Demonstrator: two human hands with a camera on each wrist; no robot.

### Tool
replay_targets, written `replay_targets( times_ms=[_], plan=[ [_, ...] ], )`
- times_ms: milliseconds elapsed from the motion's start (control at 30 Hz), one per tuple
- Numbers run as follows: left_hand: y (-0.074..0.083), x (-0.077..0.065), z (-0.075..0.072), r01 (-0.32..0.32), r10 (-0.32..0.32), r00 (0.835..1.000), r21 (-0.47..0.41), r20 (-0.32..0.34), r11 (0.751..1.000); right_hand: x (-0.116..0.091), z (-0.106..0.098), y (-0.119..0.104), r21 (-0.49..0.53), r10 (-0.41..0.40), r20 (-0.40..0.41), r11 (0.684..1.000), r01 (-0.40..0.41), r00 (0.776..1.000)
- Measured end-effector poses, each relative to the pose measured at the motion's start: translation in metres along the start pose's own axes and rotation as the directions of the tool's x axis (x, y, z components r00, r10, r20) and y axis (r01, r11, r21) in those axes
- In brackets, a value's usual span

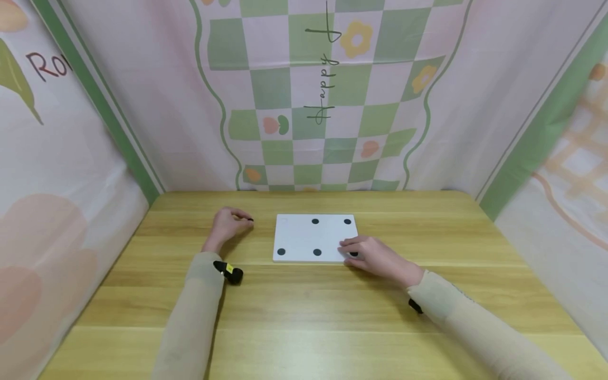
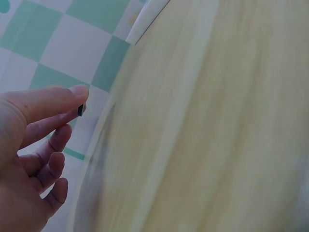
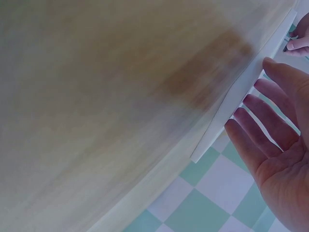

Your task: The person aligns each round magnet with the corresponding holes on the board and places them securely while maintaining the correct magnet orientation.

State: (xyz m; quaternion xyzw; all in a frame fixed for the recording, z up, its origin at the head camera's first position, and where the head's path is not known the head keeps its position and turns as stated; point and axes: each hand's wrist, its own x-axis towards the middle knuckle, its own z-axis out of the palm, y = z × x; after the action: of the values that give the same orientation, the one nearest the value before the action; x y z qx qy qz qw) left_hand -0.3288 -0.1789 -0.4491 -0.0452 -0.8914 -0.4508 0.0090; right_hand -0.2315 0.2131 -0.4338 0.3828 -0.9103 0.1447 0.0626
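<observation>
My left hand (image 1: 229,226) pinches a small thin black piece (image 2: 80,110) between thumb and forefinger, left of a white rectangular board (image 1: 298,236). The other left fingers are loosely curled. Flat on the table, the board carries several round black dots along its far and near sides; its far left corner has only a faint outline. My right hand (image 1: 377,257) is at the board's right end, its relaxed fingers over the near right dot (image 1: 353,254), which they partly hide. In the right wrist view the fingertips are beside the board's edge (image 3: 231,99); firm contact cannot be told.
The wooden table (image 1: 294,311) extends around the board. A checkered cloth (image 1: 309,89) hangs behind its far edge, and printed cloths hang at the left and right. Black wrist cameras (image 1: 230,272) sit on both sleeves.
</observation>
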Motion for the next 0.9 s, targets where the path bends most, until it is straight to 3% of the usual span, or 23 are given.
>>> replay_targets(
  times_ms=[900],
  plan=[
    [0.018, 0.007, 0.024, -0.006, 0.007, 0.999, -0.014, 0.041, 1.000, 0.000, 0.001, 0.003, 0.007, 0.012, 0.008, 1.000, -0.012, 1.000]
  ],
)
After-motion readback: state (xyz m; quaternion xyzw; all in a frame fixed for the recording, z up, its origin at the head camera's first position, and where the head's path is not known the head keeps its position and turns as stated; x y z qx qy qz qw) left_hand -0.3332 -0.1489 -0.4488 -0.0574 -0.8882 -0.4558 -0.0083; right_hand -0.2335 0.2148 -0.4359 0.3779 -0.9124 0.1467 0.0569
